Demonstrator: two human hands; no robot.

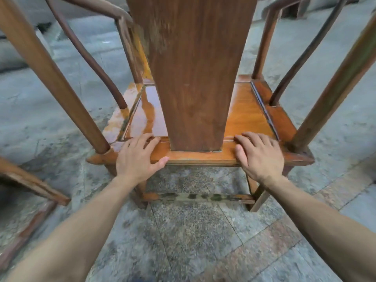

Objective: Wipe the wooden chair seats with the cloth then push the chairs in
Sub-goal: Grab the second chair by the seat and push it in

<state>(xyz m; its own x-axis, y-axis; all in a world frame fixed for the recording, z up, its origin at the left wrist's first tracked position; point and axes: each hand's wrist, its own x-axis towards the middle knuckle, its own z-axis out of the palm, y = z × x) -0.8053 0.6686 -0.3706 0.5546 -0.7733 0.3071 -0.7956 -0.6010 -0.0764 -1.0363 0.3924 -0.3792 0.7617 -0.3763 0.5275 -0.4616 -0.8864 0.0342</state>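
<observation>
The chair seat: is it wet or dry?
Wet. The chair seat shows glossy streaks and pooled sheen on its left side.

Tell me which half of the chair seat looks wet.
The half by the left hand: that side of the seat shows glossy streaks and pale reflections beside the backrest board. The side by the right hand looks evenly matte.

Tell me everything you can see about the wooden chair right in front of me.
The wooden chair, seen from behind, has a wide brown back splat, curved arm rails and round posts. Its orange-brown seat looks glossy, with wet-looking streaks on the left side. It stands upright on a grey stone floor, with a worn stretcher between the rear legs. The left hand and right hand lie on the seat's rear rail, either side of the splat. No cloth is visible.
</observation>
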